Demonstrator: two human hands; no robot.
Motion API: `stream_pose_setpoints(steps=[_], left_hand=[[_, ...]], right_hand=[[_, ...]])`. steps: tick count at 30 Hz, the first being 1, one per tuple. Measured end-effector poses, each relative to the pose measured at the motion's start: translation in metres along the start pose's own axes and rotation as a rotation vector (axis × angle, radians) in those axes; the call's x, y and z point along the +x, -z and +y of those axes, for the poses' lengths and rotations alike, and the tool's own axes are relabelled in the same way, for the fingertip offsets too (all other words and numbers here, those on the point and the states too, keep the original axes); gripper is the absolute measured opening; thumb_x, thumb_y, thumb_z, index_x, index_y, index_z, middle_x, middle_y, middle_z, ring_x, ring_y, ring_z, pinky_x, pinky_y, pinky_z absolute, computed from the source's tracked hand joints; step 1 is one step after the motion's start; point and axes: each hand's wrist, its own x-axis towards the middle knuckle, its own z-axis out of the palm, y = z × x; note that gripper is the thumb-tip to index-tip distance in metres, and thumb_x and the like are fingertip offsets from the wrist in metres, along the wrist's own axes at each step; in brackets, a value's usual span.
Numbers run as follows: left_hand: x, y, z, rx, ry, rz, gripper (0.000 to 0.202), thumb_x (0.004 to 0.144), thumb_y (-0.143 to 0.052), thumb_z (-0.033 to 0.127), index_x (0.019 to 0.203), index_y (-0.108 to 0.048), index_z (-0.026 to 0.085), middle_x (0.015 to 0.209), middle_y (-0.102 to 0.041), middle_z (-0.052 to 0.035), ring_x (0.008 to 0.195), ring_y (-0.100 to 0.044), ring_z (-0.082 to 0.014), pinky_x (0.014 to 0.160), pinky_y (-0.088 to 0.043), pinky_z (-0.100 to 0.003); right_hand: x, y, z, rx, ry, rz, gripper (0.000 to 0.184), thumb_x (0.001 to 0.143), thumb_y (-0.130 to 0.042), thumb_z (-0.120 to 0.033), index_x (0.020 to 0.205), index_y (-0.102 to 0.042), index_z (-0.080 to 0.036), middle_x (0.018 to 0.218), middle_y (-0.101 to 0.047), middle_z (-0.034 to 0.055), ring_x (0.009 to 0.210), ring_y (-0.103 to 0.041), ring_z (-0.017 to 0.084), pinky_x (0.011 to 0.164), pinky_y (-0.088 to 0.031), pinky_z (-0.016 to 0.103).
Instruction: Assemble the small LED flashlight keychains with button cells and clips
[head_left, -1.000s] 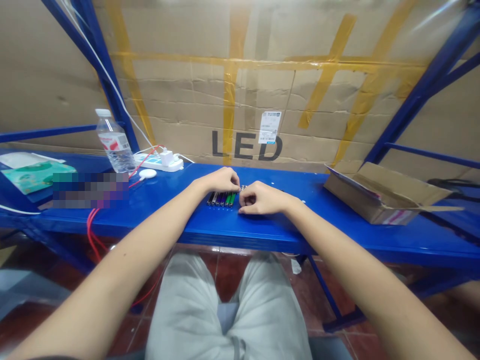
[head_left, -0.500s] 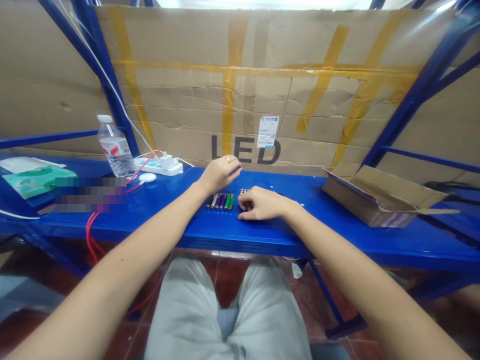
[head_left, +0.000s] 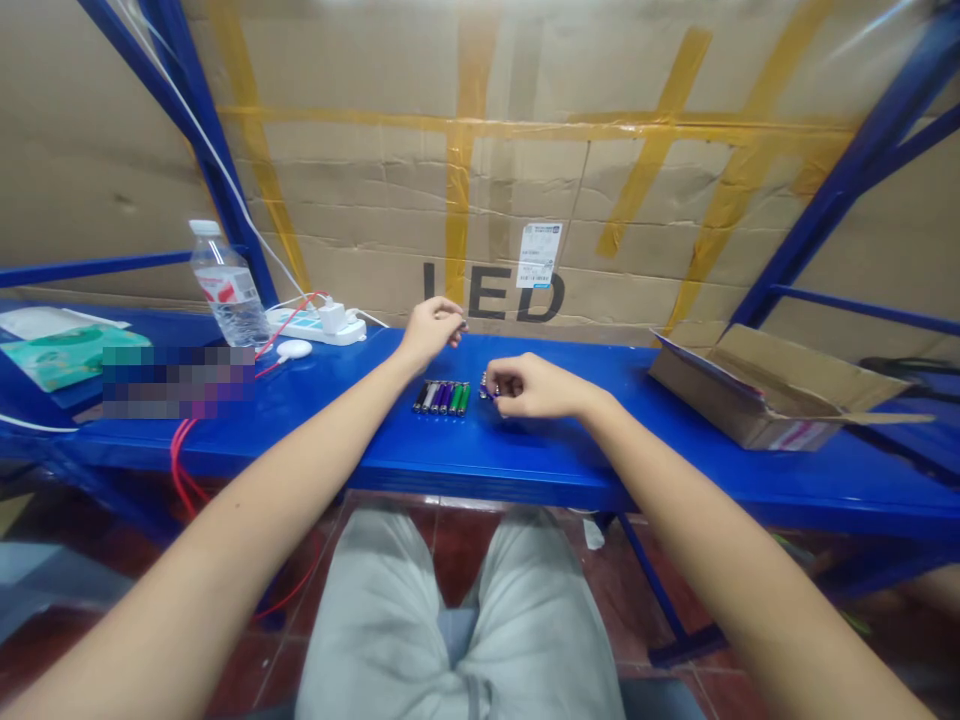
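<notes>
A row of several small cylinders [head_left: 442, 397], black, silver, purple and green, lies side by side on the blue shelf [head_left: 480, 450]. My left hand [head_left: 431, 327] is raised above and behind the row, its fingers pinched on a small dark piece. My right hand [head_left: 534, 388] hovers just right of the row, fingers curled round a small purple and silver cylinder [head_left: 487, 386].
A water bottle [head_left: 225, 285], a white power strip [head_left: 319, 325] with a plug and red and white cables stand at the left. An open cardboard box [head_left: 765, 385] lies at the right. A large taped cardboard sheet marked LED [head_left: 495, 292] backs the shelf.
My left hand rose from the row of cylinders and moved back, pinching something. My right hand lifted off the shelf with a small cylinder in its fingers.
</notes>
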Motion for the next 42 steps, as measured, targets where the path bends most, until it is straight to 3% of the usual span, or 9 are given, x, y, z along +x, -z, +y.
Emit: stream_pose_setpoints(steps=[3,12,17,21,26,33,36,39,42], left_hand=[[0.014,0.016,-0.007,-0.591,0.649,0.137,0.021,0.074,-0.052,-0.006,0.082,-0.054,0.014,0.069,-0.056,-0.0041,0.049,-0.044,-0.0073,0.043,-0.038,-0.016],[0.025,0.078,-0.024,-0.913,0.989,0.174,0.036,0.081,-0.033,-0.009,0.103,-0.046,0.017,0.08,-0.047,-0.0052,0.052,-0.046,-0.0099,0.033,-0.04,-0.014],[0.034,0.097,-0.029,-1.269,0.914,0.29,0.027,0.087,-0.031,-0.004,0.1,-0.045,0.015,0.075,-0.045,-0.0029,0.054,-0.049,-0.0105,0.037,-0.045,-0.015],[0.038,0.104,-0.035,-1.233,0.783,0.384,0.027,0.085,-0.03,-0.006,0.09,-0.043,0.018,0.07,-0.042,0.0012,0.049,-0.046,-0.0073,0.038,-0.04,-0.012],[0.038,0.105,-0.037,-1.061,0.607,0.426,0.029,0.077,-0.035,-0.008,0.083,-0.047,0.018,0.063,-0.036,0.0039,0.043,-0.036,-0.006,0.036,-0.028,-0.013],[0.037,0.095,-0.026,-0.796,0.553,0.342,0.023,0.077,-0.047,0.011,0.064,-0.031,0.021,0.05,-0.028,0.005,0.036,-0.021,-0.0069,0.031,-0.01,-0.017],[0.034,0.081,-0.02,-0.529,0.557,0.25,0.043,0.087,-0.052,0.037,0.06,-0.021,0.024,0.045,-0.013,0.0083,0.034,-0.011,-0.0064,0.031,-0.004,-0.019],[0.032,0.069,-0.014,-0.357,0.551,0.124,0.055,0.089,-0.05,0.059,0.058,-0.02,0.024,0.043,-0.015,0.0078,0.033,-0.012,-0.006,0.033,-0.003,-0.019],[0.033,0.068,-0.009,-0.305,0.508,0.104,0.049,0.094,-0.043,0.047,0.057,-0.02,0.024,0.041,-0.016,0.0067,0.033,-0.012,-0.0062,0.034,-0.004,-0.019]], right_hand=[[-0.001,0.009,0.018,0.093,-0.052,0.108,0.015,0.07,-0.059,-0.019,0.085,-0.059,-0.017,0.063,-0.054,-0.0041,0.057,-0.048,0.011,0.057,-0.036,0.024],[0.0,0.015,0.036,0.171,-0.171,0.291,0.017,0.069,-0.06,-0.021,0.086,-0.06,-0.017,0.064,-0.054,-0.0025,0.058,-0.047,0.012,0.056,-0.037,0.026],[0.001,0.014,0.034,0.199,-0.183,0.307,0.016,0.069,-0.061,-0.02,0.085,-0.06,-0.017,0.064,-0.054,-0.0022,0.058,-0.047,0.012,0.056,-0.038,0.027],[0.0,0.014,0.033,0.2,-0.197,0.307,0.017,0.07,-0.06,-0.02,0.087,-0.061,-0.017,0.063,-0.055,-0.0022,0.058,-0.047,0.012,0.056,-0.039,0.027],[0.0,0.015,0.033,0.136,-0.155,0.355,0.039,0.074,-0.054,-0.019,0.11,-0.068,-0.016,0.064,-0.054,-0.0027,0.058,-0.047,0.013,0.06,-0.039,0.028],[0.004,0.013,0.042,0.099,-0.205,0.36,0.022,0.074,-0.046,-0.018,0.078,-0.068,-0.016,0.066,-0.061,0.0017,0.059,-0.052,0.014,0.058,-0.038,0.028],[0.005,0.011,0.043,0.093,-0.218,0.384,0.016,0.074,-0.048,-0.02,0.076,-0.064,-0.017,0.064,-0.059,0.0005,0.057,-0.052,0.014,0.057,-0.037,0.028],[0.005,0.011,0.044,0.084,-0.22,0.407,0.015,0.077,-0.049,-0.024,0.074,-0.062,-0.017,0.064,-0.059,0.0005,0.059,-0.051,0.015,0.058,-0.037,0.028],[0.006,0.01,0.045,0.059,-0.222,0.422,0.016,0.079,-0.05,-0.026,0.073,-0.062,-0.018,0.064,-0.058,0.0004,0.06,-0.05,0.015,0.059,-0.036,0.029]])
